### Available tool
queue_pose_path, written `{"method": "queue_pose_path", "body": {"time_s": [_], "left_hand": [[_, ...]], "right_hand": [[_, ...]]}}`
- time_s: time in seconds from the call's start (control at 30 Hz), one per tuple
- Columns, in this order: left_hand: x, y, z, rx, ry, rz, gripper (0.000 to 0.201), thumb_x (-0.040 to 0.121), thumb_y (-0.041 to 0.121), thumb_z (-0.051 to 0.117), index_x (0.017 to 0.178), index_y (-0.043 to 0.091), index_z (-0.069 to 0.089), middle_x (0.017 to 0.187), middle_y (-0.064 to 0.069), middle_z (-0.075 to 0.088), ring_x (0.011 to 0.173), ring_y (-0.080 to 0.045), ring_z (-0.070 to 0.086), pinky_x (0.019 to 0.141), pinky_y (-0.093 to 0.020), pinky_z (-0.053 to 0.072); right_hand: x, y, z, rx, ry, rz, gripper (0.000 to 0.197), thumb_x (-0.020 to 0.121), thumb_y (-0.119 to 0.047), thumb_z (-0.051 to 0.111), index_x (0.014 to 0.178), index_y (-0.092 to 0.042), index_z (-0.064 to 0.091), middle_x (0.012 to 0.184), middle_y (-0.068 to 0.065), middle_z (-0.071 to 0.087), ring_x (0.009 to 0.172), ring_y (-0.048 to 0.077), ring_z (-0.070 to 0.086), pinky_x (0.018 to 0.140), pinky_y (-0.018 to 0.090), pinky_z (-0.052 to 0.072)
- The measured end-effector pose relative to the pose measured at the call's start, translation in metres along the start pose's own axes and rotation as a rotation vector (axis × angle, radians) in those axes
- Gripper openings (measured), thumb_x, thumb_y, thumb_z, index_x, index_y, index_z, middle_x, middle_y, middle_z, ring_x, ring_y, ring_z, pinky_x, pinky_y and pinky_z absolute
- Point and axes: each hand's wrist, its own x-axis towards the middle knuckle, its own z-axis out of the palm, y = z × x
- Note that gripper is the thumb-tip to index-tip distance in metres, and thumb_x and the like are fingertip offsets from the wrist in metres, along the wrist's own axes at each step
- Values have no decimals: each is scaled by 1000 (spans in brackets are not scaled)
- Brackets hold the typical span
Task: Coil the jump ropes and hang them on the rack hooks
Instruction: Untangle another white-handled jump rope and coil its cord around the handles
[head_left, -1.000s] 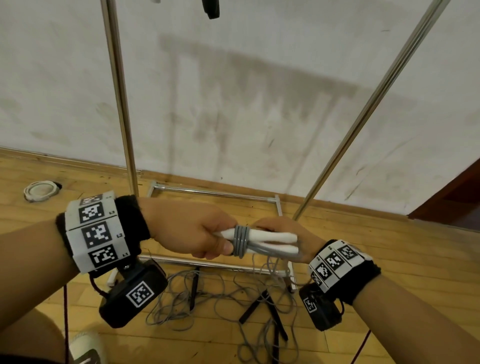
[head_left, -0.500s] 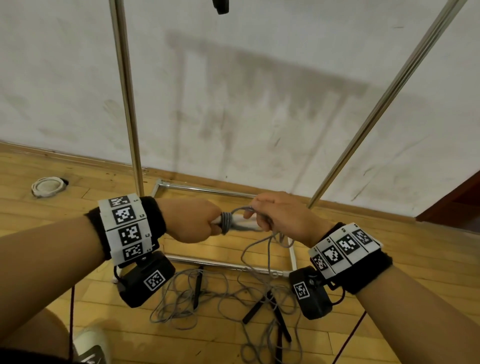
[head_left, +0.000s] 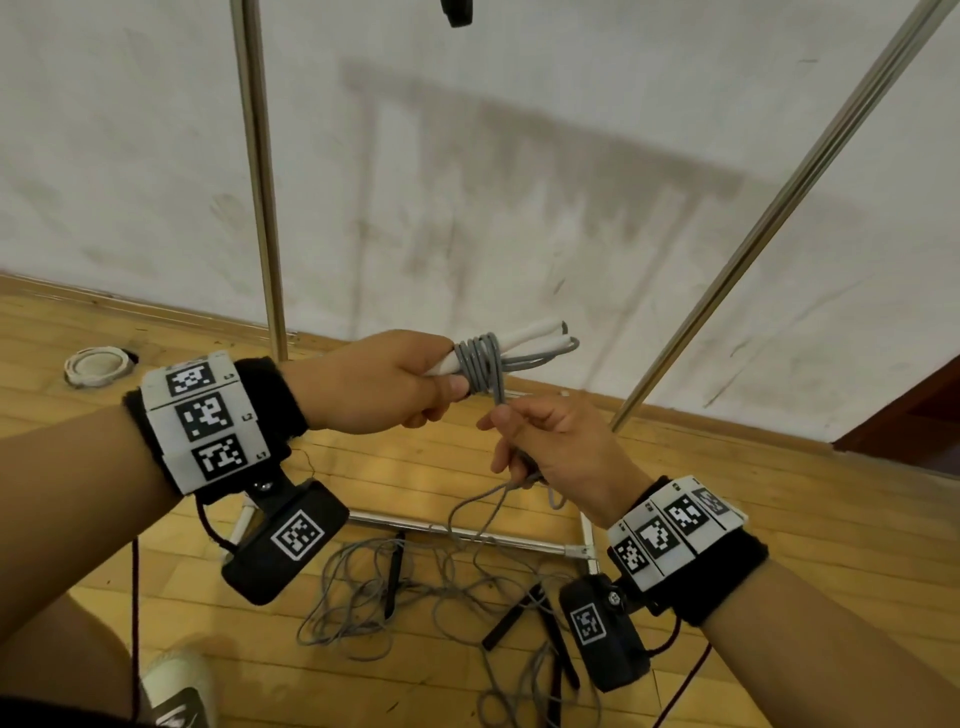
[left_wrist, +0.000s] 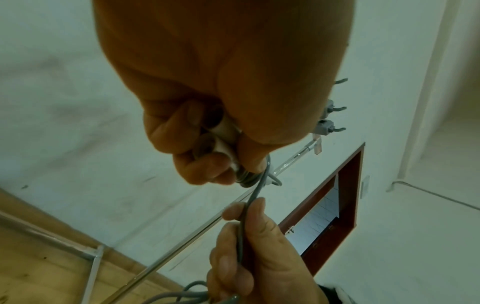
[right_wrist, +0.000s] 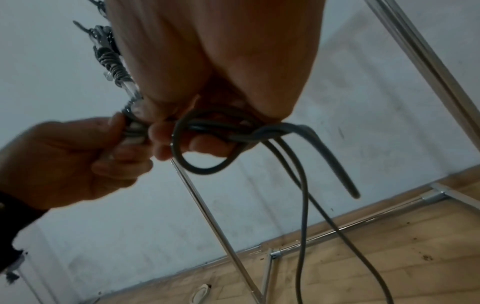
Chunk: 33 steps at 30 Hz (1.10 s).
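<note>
My left hand (head_left: 387, 382) grips the two white handles (head_left: 524, 336) of a jump rope, with several turns of its grey cord (head_left: 483, 364) wound round them. Just below and to the right, my right hand (head_left: 550, 447) holds the loose grey cord (left_wrist: 240, 236) pinched between thumb and fingers; in the right wrist view a loop of the cord (right_wrist: 205, 144) runs through the curled fingers. The rest of the cord trails down to the floor. The rack's hooks (left_wrist: 335, 109) show in the left wrist view, high up behind my left hand.
Two metal rack poles (head_left: 260, 176) (head_left: 769, 218) rise ahead before a white wall, with the rack's base frame (head_left: 467, 532) on the wooden floor. A tangle of grey cord (head_left: 415, 592) with black handles (head_left: 506, 623) lies there. A white coil (head_left: 96, 364) lies far left.
My right hand left the handles and dropped below them, drawing the cord down taut. The left hand lifted the wrapped handles and tilted their free ends upward to the right.
</note>
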Motion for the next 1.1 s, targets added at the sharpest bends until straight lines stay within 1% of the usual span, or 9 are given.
{"method": "queue_pose_path", "body": {"time_s": [0.23,0.33,0.43,0.57,0.67,0.8,0.9,1.0,1.1], "left_hand": [[-11,6,-2,-42,-80,48,17,102,22,51,87,14,55,69,5,59,60,-11,55,62,-30,48],[-14,10,0,-20,-174,76,15,103,22,51,100,10,59,69,4,59,61,-13,56,64,-36,50],[-19,17,1,-67,-291,134,21,103,21,51,97,38,63,69,4,59,60,-13,56,62,-32,50],[-23,18,4,4,-418,96,15,100,27,52,92,16,56,71,-2,61,61,-12,56,62,-29,48],[-23,15,9,58,-498,52,15,102,24,53,95,11,56,72,1,61,63,-11,56,65,-30,49],[-22,14,22,131,-587,14,18,101,26,54,85,19,55,69,10,59,59,-5,54,59,-19,45],[-20,13,30,190,-634,-5,19,100,30,54,85,19,56,67,11,59,56,-3,52,58,-19,44],[-15,9,31,260,-597,-17,19,100,33,54,84,22,55,70,9,60,55,0,51,56,-16,43],[-10,-1,30,386,-566,-55,19,100,35,53,83,26,52,77,5,60,64,-9,52,68,-34,50]], "right_hand": [[-8,14,-9,-26,-172,-15,28,101,-3,44,117,-14,64,86,3,66,75,11,63,77,27,55],[-11,16,-12,-144,-167,8,21,101,-14,48,103,-6,67,76,2,66,65,11,61,65,24,52],[-15,22,-14,-314,-177,9,31,94,-40,53,79,-16,66,58,-4,61,51,9,54,54,22,46],[-19,25,-24,-300,-216,26,29,101,-2,42,90,-15,65,63,-6,66,51,4,56,45,16,41],[-14,22,-32,-438,-272,51,26,93,3,50,95,-13,70,77,-9,64,64,5,57,61,21,46],[-5,20,-34,-811,-270,-218,23,98,-25,56,106,-12,73,91,-8,68,80,2,57,74,19,44],[-1,19,-42,-1161,-177,-240,64,86,-75,24,78,-27,64,68,-10,59,63,5,53,54,33,41],[1,15,-49,-1319,-32,-225,71,78,-85,10,66,-25,47,53,-9,48,50,3,45,46,27,23],[4,9,-50,-1208,64,-233,66,77,-84,22,67,-24,46,50,-9,45,48,4,44,46,26,22]]}}
